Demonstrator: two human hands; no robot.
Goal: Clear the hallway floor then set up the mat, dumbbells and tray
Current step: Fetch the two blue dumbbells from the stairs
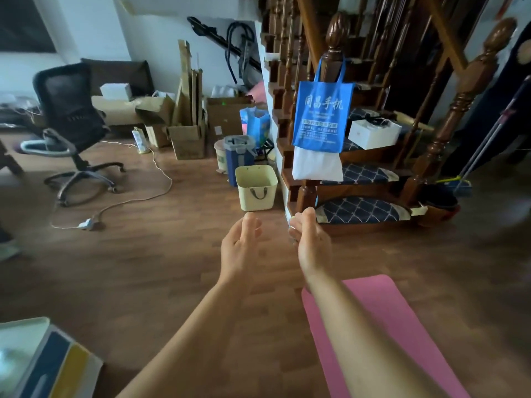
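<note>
Finds flat pink foam mat already unrolled on brown wooden floor at 5 o'clock. Sees no dumbbells and no tray; judges both steps outstanding. Notes left hand outstretched at centre, fingers relaxed, holding nothing. Notes right hand just beside it, fingers loosely bent; cannot tell whether anything is pinched. Records loose white cable at 10 o'clock and cream plastic bin at 12 o'clock; judges clearing unfinished.

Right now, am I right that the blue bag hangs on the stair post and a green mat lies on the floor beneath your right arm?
The head view shows the mat is pink, not green; the blue bag does hang on the stair post.
</note>
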